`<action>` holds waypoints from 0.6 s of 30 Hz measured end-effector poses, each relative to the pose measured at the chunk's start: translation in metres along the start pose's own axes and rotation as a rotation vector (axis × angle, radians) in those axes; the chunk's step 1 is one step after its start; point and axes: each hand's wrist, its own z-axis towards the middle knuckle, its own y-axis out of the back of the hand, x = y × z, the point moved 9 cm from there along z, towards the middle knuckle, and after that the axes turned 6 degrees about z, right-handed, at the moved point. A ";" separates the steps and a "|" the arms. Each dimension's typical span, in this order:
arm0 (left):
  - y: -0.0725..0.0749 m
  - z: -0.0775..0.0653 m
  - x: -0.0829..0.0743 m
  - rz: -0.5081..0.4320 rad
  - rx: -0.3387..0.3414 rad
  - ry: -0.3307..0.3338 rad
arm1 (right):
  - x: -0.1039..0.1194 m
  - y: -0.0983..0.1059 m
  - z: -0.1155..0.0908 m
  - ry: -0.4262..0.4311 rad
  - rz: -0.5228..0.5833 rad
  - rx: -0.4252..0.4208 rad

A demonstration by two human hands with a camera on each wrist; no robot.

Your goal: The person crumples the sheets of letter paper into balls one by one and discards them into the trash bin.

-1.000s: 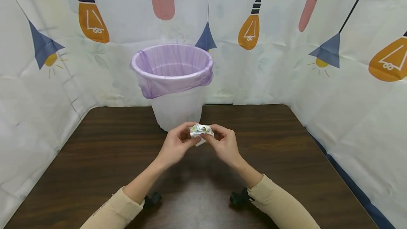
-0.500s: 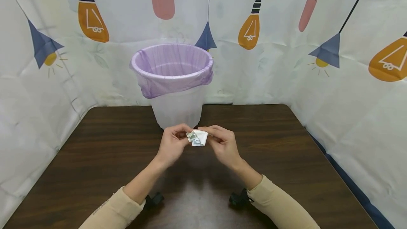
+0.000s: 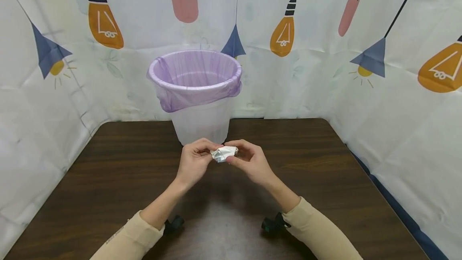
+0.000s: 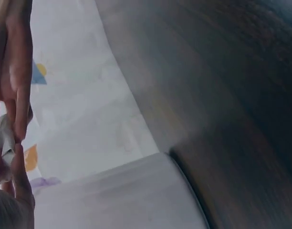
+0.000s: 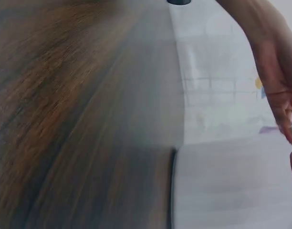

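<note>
A small crumpled piece of white paper (image 3: 223, 154) with pale printed marks is held up over the table, in front of the bin. My left hand (image 3: 195, 161) pinches its left end between thumb and fingers. From the other side my right hand (image 3: 253, 164) grips it, thumb at the near face and fingers behind. In the left wrist view the crumpled paper (image 4: 5, 137) shows at the left edge between fingertips. Only a sliver of it appears at the right edge of the right wrist view.
Just beyond the hands stands a white bin (image 3: 202, 121) lined with a purple bag (image 3: 195, 98). The dark wood table (image 3: 306, 179) runs up to a hanging cloth (image 3: 310, 75) printed with lamps. Black wrist devices (image 3: 272, 224) sit under both forearms.
Both hands keep hold of the paper and have turned it, so a plainer white face shows. It looks more compact now. The right thumb has come round to its near side.
</note>
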 end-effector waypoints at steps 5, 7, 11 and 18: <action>-0.006 0.001 0.010 -0.061 0.074 0.140 | 0.008 -0.001 0.001 0.113 -0.203 -0.014; -0.010 0.000 0.017 -0.107 0.118 0.222 | 0.014 -0.002 0.001 0.193 -0.328 -0.018; -0.018 -0.001 0.028 -0.226 0.213 0.355 | 0.025 -0.001 0.003 0.345 -0.501 -0.044; -0.027 -0.006 0.031 -0.414 0.330 0.473 | 0.031 0.005 0.003 0.434 -0.565 -0.070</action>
